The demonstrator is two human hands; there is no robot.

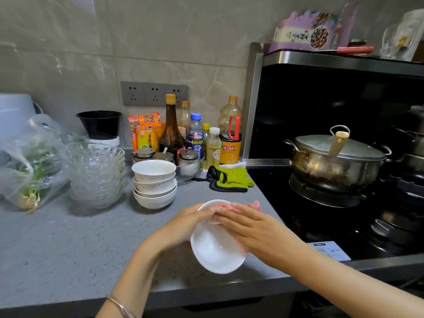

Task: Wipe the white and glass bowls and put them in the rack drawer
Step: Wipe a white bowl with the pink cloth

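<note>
**One white bowl under the cloth, two stacks waiting**

You hold a white bowl (pixel 215 251) tilted above the front edge of the grey countertop (pixel 68 249), near its right corner beside the black hob (pixel 321 226). Your left hand (pixel 183 226) curls round the bowl's left wall and rim and carries it. Your right hand (pixel 250 226) lies across the far rim with its fingers nearly straight, pressing a pink cloth (pixel 253 204) onto the glaze. Whether the thumb pinches the cloth underneath cannot be told.

Farther back on the countertop, a stack of white bowls (pixel 154 184) stands just beside a taller stack of cut-glass bowls (pixel 96 173). The rack drawer is not in view.

The bowl looks stiff, smooth-glazed and light enough for one hand. It is likely slick if damp and could chip against the counter's edge. A thumb over the rim with fingers under the foot should hold it best. The patterned glass probably gives better purchase but is brittle, so each bowl is best lifted singly from the top of its stack.
</note>
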